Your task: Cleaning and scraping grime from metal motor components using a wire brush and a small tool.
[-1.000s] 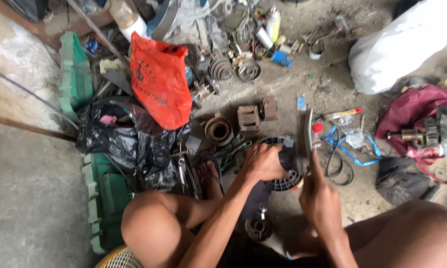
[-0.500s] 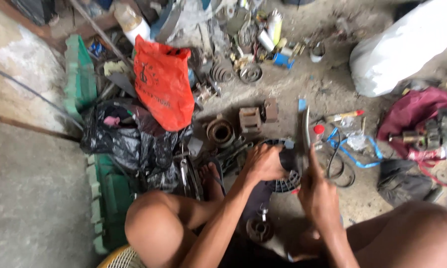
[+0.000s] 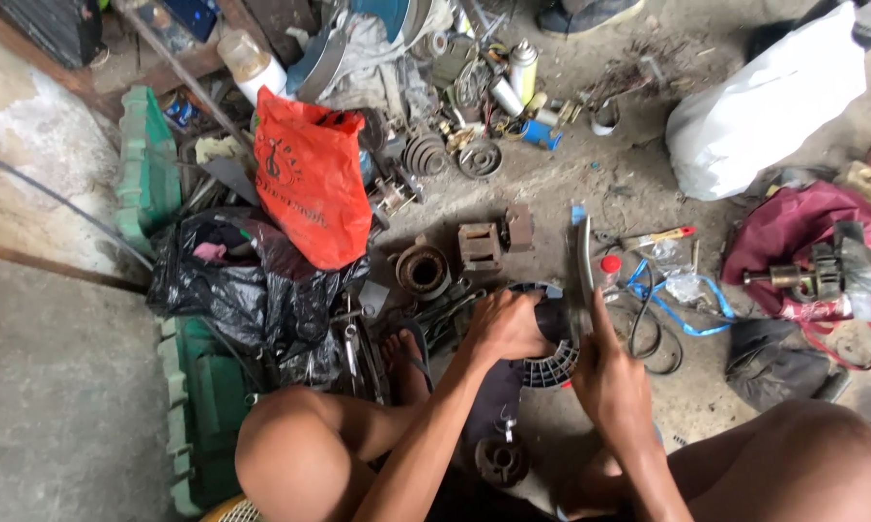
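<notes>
Orange bag [image 3: 310, 184] upper left | white sack [image 3: 764, 106] upper right

An orange plastic bag [image 3: 310, 188], black bag [image 3: 247, 290], white sack [image 3: 764, 111], maroon cloth [image 3: 793, 227] and green crate [image 3: 145, 164].

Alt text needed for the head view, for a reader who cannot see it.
A squatting person's left hand grips a dark ribbed motor part while the right hand holds a flat metal bar against it, amid scattered parts, an orange bag and black bag.

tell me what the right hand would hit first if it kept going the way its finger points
The right hand points up along the metal blade; beyond its tip lies bare concrete floor, so the way looks free, though depth is unclear.
</notes>
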